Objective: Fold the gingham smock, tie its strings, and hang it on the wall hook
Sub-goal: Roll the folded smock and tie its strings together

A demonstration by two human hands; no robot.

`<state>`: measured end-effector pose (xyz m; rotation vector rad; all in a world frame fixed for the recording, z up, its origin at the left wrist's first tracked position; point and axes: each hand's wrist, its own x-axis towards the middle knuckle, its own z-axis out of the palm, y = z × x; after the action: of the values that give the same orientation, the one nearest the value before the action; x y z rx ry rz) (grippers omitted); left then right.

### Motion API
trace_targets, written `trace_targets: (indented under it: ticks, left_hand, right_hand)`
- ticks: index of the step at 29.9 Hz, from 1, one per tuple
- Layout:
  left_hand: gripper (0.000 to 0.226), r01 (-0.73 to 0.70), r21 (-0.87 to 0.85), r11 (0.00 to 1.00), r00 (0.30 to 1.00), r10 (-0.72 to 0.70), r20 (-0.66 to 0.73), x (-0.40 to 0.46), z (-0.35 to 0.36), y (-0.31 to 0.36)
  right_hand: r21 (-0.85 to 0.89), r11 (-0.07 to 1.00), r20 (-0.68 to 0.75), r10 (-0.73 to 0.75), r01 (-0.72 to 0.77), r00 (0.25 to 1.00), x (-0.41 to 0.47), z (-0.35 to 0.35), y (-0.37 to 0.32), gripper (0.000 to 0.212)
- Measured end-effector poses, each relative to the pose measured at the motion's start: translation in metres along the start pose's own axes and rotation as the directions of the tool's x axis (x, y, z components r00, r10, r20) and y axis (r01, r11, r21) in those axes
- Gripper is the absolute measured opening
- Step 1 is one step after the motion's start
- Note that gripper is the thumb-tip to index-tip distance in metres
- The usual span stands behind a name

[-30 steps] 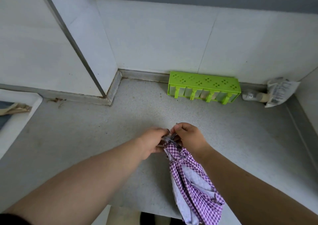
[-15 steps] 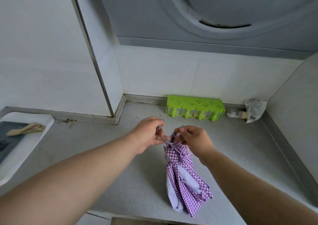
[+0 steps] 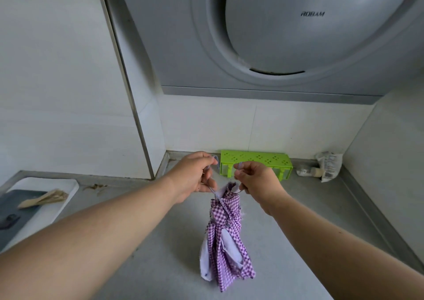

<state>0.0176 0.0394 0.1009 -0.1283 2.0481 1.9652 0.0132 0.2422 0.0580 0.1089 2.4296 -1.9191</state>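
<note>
The purple-and-white gingham smock (image 3: 226, 242) hangs as a folded, bunched bundle above the grey counter (image 3: 286, 231), held up by its thin pale strings. My left hand (image 3: 192, 176) pinches one string at the bundle's upper left. My right hand (image 3: 257, 178) pinches the other string at the upper right. Both strings run down to the gathered top of the smock. No wall hook shows in this view.
A green perforated rack (image 3: 255, 163) stands against the back wall. A crumpled packet and small bottle (image 3: 323, 166) lie at the back right. A white tray (image 3: 39, 205) with a wooden utensil sits at left. A grey range hood (image 3: 275, 36) hangs overhead.
My head has tilted up, bringing the range hood into view. Both hands have lifted the smock off the counter edge and drawn apart, each pulling a string outward.
</note>
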Motion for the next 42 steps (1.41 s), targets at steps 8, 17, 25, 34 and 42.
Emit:
trace_targets:
  ticks: [8, 17, 25, 34, 42]
  left_hand:
    - [0.015, -0.025, 0.073, 0.997, 0.999, 0.021, 0.044, 0.001, 0.008, 0.019]
    - [0.016, -0.054, 0.033, 0.998, 0.997, 0.052, 0.061, 0.013, 0.021, 0.016]
    - [0.027, -0.135, 0.116, 0.984, 0.991, 0.134, 0.017, 0.023, 0.022, 0.019]
    - [0.024, -0.187, 0.139, 0.972, 0.982, 0.181, 0.054, 0.029, 0.027, 0.014]
    - [0.032, -0.011, 0.406, 0.914, 0.997, -0.020, 0.072, 0.029, 0.016, 0.007]
  right_hand:
    - [-0.240, 0.968, 0.103, -0.048, 0.072, 0.994, 0.009, -0.009, -0.022, 0.010]
    - [-0.272, 0.956, 0.245, -0.043, 0.112, 0.968, 0.012, -0.011, -0.023, 0.011]
    - [-0.240, 0.957, 0.313, -0.083, 0.163, 0.946, 0.017, -0.013, -0.027, 0.008]
    - [-0.325, 0.906, 0.280, -0.181, 0.271, 0.943, 0.015, -0.009, -0.043, 0.009]
    - [-0.371, 0.888, 0.218, -0.202, 0.272, 0.955, 0.013, 0.001, -0.043, 0.006]
